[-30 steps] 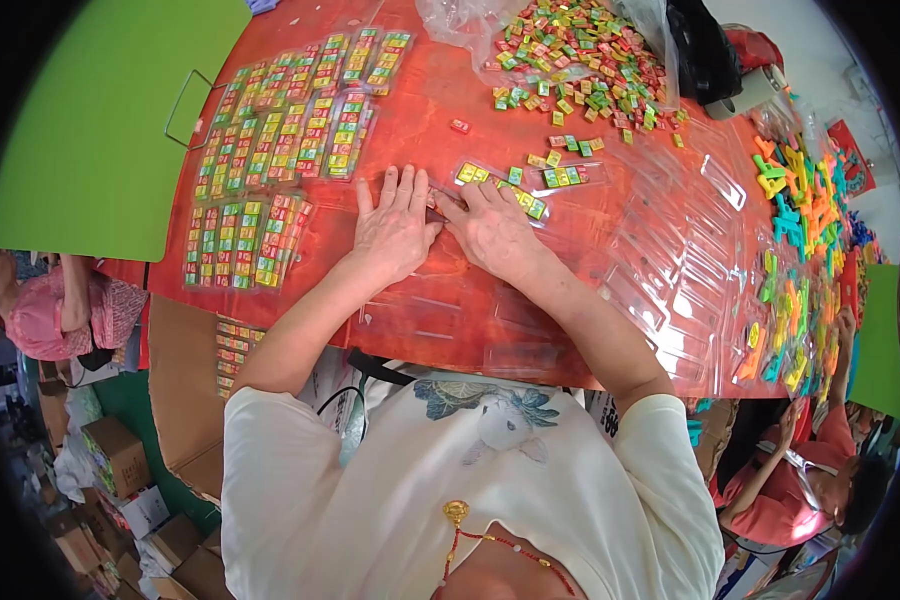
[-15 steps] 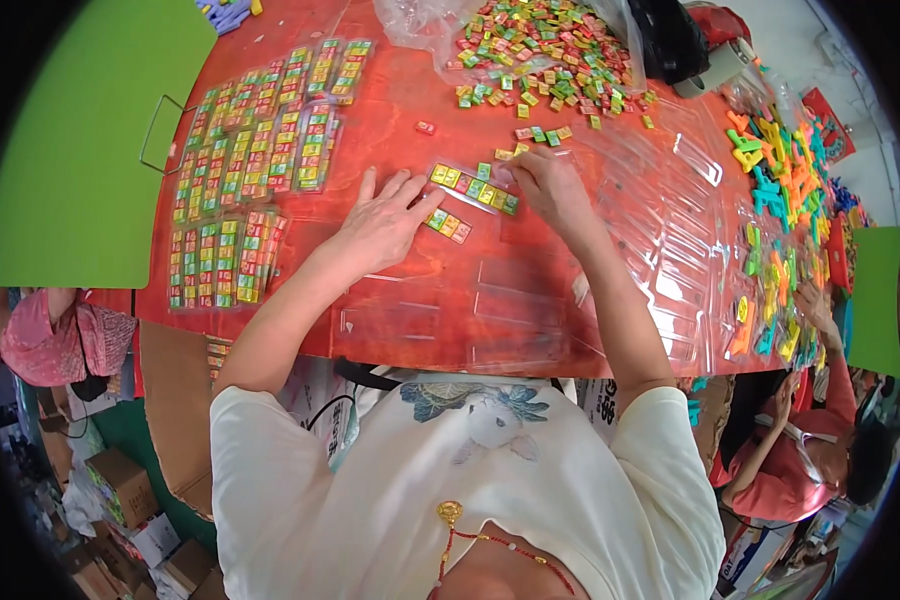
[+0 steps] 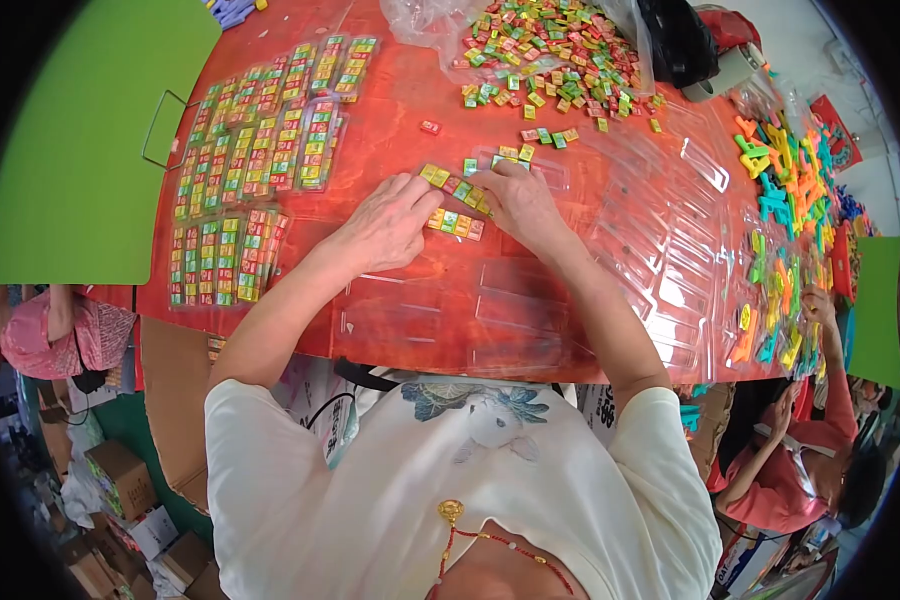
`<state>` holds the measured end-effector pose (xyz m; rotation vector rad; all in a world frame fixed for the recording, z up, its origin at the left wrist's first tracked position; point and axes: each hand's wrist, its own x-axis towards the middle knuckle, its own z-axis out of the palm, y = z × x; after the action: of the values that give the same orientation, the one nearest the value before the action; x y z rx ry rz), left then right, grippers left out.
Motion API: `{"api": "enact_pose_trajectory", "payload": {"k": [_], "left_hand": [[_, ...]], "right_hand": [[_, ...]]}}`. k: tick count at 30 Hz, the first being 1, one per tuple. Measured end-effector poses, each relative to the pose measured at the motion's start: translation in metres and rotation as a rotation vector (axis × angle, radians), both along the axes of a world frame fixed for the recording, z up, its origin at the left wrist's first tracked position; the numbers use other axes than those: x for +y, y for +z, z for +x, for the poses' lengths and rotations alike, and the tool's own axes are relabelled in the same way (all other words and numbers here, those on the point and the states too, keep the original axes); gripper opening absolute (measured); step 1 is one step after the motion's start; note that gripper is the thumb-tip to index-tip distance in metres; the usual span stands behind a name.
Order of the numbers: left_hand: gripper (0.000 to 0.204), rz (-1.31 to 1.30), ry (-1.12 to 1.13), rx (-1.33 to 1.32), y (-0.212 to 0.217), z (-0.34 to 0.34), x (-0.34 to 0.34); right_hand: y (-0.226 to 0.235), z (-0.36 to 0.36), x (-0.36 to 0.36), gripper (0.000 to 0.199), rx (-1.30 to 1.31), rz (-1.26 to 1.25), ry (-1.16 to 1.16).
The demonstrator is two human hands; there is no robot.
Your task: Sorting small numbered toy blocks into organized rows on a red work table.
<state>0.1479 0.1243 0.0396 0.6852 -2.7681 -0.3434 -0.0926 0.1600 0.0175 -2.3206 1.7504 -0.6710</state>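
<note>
A slanting row of small yellow, red and green packets (image 3: 455, 187) lies before me on the red table. My left hand (image 3: 385, 225) is at its left end, fingers bent and drawn together; what they pinch, if anything, is hidden. Over the row's right end, the fingers of my right hand (image 3: 522, 203) close on the packets. Just below, between the hands, is a shorter row of yellow, orange and pink packets (image 3: 456, 224). Behind my right hand are loose packets (image 3: 516, 153), partly covered by its fingers.
Filled clear trays (image 3: 260, 150) stand in rows at the left. A heap of loose packets (image 3: 560, 55) spills from a plastic bag at the back. Empty clear trays (image 3: 660, 240) overlap at the right, beside colourful plastic toy pieces (image 3: 790, 180). Another person's hand (image 3: 818, 303) is there.
My left hand's spread fingers have drawn together at the row. My right hand has come left and nearer, onto the row's right end. The short row has turned slightly flatter.
</note>
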Motion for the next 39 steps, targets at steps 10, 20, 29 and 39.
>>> {"api": "enact_pose_trajectory", "payload": {"k": [10, 20, 29, 39], "left_hand": [[0.052, -0.094, -0.031, 0.012, -0.013, -0.016, -0.016], [0.052, -0.028, 0.001, -0.02, -0.009, 0.002, 0.001], [0.055, -0.062, 0.081, -0.077, -0.007, -0.009, -0.015], [0.062, -0.262, 0.0, -0.149, -0.012, -0.024, 0.005]], "right_hand": [[-0.005, -0.008, -0.011, 0.022, -0.296, 0.073, 0.095], [-0.003, -0.002, 0.0, 0.014, -0.182, -0.06, 0.121], [0.0, -0.012, -0.007, 0.022, -0.581, 0.149, 0.115], [-0.018, -0.029, 0.003, 0.019, -0.535, 0.136, 0.057]]}}
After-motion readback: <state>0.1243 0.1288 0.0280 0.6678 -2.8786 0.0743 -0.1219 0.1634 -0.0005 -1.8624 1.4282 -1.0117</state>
